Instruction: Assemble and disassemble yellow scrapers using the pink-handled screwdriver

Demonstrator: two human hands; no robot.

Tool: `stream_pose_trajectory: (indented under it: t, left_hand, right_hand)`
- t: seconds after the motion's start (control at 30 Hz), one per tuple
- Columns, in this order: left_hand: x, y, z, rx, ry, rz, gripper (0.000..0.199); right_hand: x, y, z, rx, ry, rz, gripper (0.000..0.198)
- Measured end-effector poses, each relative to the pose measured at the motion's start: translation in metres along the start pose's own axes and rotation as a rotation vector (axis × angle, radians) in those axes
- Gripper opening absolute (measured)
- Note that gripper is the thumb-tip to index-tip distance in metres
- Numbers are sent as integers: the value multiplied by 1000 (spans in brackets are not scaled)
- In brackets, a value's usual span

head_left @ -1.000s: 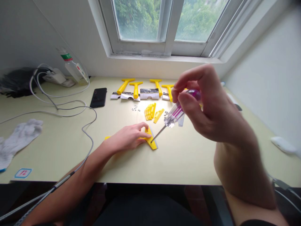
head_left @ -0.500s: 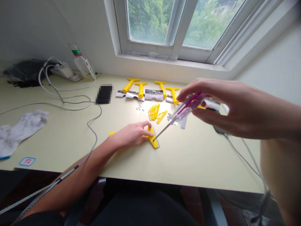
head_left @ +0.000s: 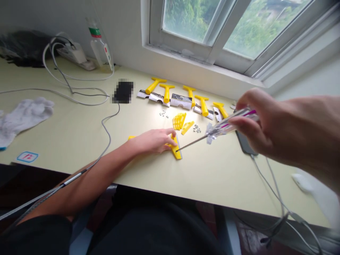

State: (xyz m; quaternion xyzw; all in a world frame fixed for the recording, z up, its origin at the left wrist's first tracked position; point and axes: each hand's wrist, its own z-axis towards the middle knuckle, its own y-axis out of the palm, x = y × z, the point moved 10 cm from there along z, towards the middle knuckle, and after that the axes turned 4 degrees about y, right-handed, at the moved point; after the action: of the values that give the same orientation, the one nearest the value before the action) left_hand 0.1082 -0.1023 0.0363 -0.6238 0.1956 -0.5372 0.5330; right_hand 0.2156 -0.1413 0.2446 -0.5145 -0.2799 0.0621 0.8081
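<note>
My left hand is closed on a yellow scraper, pressing it to the table with fingers over its head. A thin grey blade edge runs along the scraper head's right side, and most of its handle is hidden under the hand. In my right hand is a screwdriver with a clear and purple handle, gripped between thumb and fingers. Its shaft slants down to the left, and the tip meets the near end of the scraper head. Just beyond lie loose yellow blade covers and small nuts or screws.
Several yellow scraper handles rest on cardboard packages along the back. A phone lies right, partly behind my right hand. Cables, a white glove and a bottle occupy the left side.
The view has turned and shifted. The screwdriver is now tilted lower, its handle farther right with my right hand, while its tip stays on the scraper head. My left hand keeps its hold.
</note>
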Motion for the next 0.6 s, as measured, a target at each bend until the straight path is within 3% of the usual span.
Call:
stream_pose_trajectory:
  t: [0.07,0.13,0.2,0.3,0.37,0.5,0.53,0.6]
  left_hand:
    - [-2,1,0,1,-1,-10,24]
    - [-3,2,-1,-2,2,-12,23]
    - [-3,3,-1,-2,7,-6,23]
    - [-2,2,-1,1,15,6,24]
    - [-1,1,-1,1,16,11,24]
    - [1,0,0,-7,16,9,24]
    - [1,0,1,-9,16,7,24]
    - [1,-1,1,-13,12,7,24]
  right_hand:
    - [1,2,-2,-30,-9,45,31]
    - [-3,9,-4,-129,-85,296,23]
    - [0,16,-4,-201,-80,407,27]
    - [15,17,-1,-131,31,144,36]
    - [14,13,1,-74,19,53,31]
    - [-5,13,-2,-159,-128,461,23]
    - [-4,12,-2,-161,-109,474,26]
    - [4,11,-2,-124,-23,301,32]
